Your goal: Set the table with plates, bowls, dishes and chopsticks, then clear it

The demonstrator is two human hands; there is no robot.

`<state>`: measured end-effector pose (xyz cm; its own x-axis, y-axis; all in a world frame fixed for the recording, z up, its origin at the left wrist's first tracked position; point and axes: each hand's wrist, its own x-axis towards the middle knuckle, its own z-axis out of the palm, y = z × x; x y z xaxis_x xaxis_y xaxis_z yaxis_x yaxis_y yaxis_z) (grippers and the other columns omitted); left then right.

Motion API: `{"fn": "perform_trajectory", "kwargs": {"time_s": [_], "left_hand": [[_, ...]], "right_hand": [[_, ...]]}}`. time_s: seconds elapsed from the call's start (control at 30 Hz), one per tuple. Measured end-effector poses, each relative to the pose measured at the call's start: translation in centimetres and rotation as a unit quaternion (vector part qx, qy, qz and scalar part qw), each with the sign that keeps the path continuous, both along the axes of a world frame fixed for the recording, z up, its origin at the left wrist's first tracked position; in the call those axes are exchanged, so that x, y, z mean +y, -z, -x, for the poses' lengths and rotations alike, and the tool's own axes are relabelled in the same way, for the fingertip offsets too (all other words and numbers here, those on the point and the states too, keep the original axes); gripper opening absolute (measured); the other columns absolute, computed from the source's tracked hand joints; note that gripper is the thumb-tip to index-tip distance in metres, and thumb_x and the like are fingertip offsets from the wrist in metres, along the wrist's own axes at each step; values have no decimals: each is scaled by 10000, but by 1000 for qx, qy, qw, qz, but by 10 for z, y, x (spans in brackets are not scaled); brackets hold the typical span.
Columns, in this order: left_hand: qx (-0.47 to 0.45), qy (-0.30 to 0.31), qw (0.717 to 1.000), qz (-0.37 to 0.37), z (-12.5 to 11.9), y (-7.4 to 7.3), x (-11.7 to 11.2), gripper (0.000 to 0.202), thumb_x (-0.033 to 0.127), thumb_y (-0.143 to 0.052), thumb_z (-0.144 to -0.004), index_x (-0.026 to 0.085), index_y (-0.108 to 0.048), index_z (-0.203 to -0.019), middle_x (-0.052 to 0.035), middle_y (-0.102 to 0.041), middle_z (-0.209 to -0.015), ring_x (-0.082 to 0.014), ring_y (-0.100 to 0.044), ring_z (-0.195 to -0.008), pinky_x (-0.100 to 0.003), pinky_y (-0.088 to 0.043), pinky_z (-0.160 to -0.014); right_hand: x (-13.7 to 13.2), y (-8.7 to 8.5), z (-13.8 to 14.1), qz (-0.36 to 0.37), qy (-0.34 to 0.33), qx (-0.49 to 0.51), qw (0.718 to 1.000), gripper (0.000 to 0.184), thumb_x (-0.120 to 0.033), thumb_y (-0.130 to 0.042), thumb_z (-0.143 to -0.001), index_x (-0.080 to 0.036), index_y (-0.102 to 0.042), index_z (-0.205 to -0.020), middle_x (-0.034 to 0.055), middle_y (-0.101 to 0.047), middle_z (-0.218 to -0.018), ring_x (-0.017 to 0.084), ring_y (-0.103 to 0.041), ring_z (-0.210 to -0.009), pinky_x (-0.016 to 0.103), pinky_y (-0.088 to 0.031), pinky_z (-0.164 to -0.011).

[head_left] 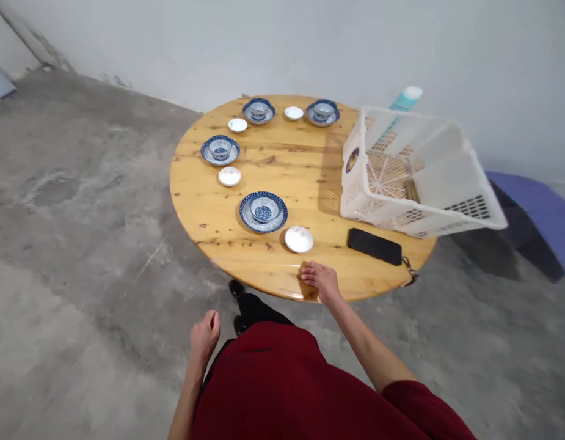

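My right hand (321, 281) is just over the near edge of the round wooden table (291, 174), palm down and fingers stretched out, with nothing in it. Closest to it is a small white saucer (299, 239), a little beyond the fingertips and apart from them. Left of that saucer, a blue-patterned bowl (264, 209) sits on a blue-and-white plate (249, 221). My left hand (205, 335) hangs beside my body, off the table, its fingers curled closed. I see nothing in it.
More bowls on plates (220, 150) and white saucers (229, 176) follow the table's left and far rim. A white plastic crate (422, 214) stands at the right, overhanging the edge, with a turquoise roll (405, 99) behind. A black phone (374, 245) lies in front. Purple object (539, 208) beyond.
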<state>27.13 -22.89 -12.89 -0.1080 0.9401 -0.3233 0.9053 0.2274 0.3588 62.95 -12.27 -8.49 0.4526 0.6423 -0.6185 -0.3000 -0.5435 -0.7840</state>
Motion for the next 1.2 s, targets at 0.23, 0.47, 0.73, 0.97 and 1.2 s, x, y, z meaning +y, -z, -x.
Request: {"fn": "perform_trajectory", "kwargs": {"time_s": [0.23, 0.47, 0.73, 0.97, 1.2], "left_hand": [[29, 12, 999, -23, 52, -4, 57, 208, 213, -494, -991, 219, -702, -1010, -45, -733, -804, -156, -637, -645, -247, -266, -603], [-22, 81, 989, -123, 79, -43, 173, 247, 278, -465, -1002, 206, -700, -975, -29, -751, -829, -135, -662, -683, -227, -377, -658], [-67, 137, 980, -130, 57, -61, 262, 281, 314, -459, -1008, 190, -712, -999, -47, -774, -887, -153, -708, -770, -234, -446, -724], [-88, 216, 971, -43, 33, -53, 280, 284, 286, -443, -1005, 196, -711, -1021, -64, -776, -916, -184, -725, -820, -256, -444, -711], [-78, 280, 957, -9, 44, -47, 322, 325, 301, -406, -1012, 186, -709, -1016, -74, -751, -867, -195, -704, -780, -268, -444, -702]], "right_hand": [[41, 8, 8, -17, 56, -67, 996, 312, -427, -707, -781, -136, -621, -851, 30, -684, -680, 125, -620, -488, 176, -442, -388], [40, 17, 20, 12, 129, -91, 987, 405, -479, -740, -690, -135, -670, -890, 24, -691, -676, 146, -625, -513, 213, -470, -427], [44, 19, 28, 37, 178, -104, 978, 556, -522, -821, -562, -121, -675, -919, 15, -673, -647, 155, -645, -528, 199, -467, -432], [44, 22, 32, 46, 183, -119, 975, 597, -578, -812, -588, -116, -675, -939, 36, -675, -644, 175, -653, -549, 224, -475, -451], [41, 27, 42, 52, 230, -150, 960, 497, -594, -734, -687, -133, -651, -854, 27, -665, -664, 159, -628, -542, 246, -488, -490]]}}
